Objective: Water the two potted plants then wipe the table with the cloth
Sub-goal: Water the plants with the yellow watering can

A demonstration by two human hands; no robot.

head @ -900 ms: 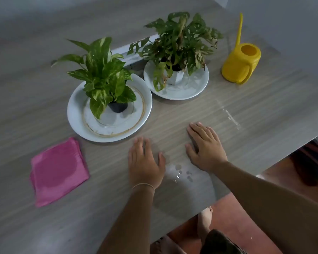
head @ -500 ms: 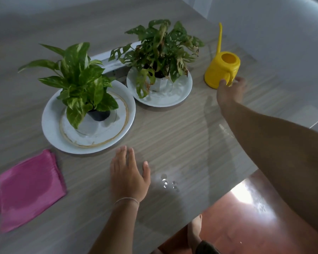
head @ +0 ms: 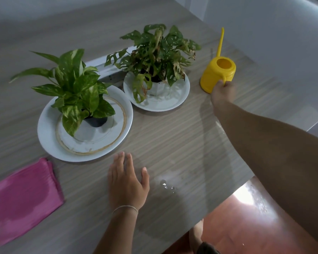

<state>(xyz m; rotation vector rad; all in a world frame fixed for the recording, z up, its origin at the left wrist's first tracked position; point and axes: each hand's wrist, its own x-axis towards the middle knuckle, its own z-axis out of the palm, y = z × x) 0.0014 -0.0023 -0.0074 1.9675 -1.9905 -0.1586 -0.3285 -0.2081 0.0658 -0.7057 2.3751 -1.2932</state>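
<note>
A yellow watering can point(head: 217, 72) with a long thin spout stands on the table at the back right. My right hand point(head: 223, 94) is closed around its handle. A green-and-cream leafed plant point(head: 72, 88) in a dark pot sits on a large white plate point(head: 50, 142) at the left. A holey-leafed plant point(head: 158, 52) in a white pot sits on a smaller white plate point(head: 178, 98) behind it. A pink cloth point(head: 24, 197) with a damp patch lies folded at the near left. My left hand point(head: 126, 182) rests flat on the table, fingers apart.
A few water drops point(head: 165, 185) lie on the wooden table point(head: 173, 143) just right of my left hand. The table's near right edge runs diagonally above a reddish floor point(head: 246, 226). A white wall point(head: 273, 30) stands behind the can.
My right hand left the table beside my left hand, reached to the back right and closed on the can's handle. The view shifted; my left hand stayed flat.
</note>
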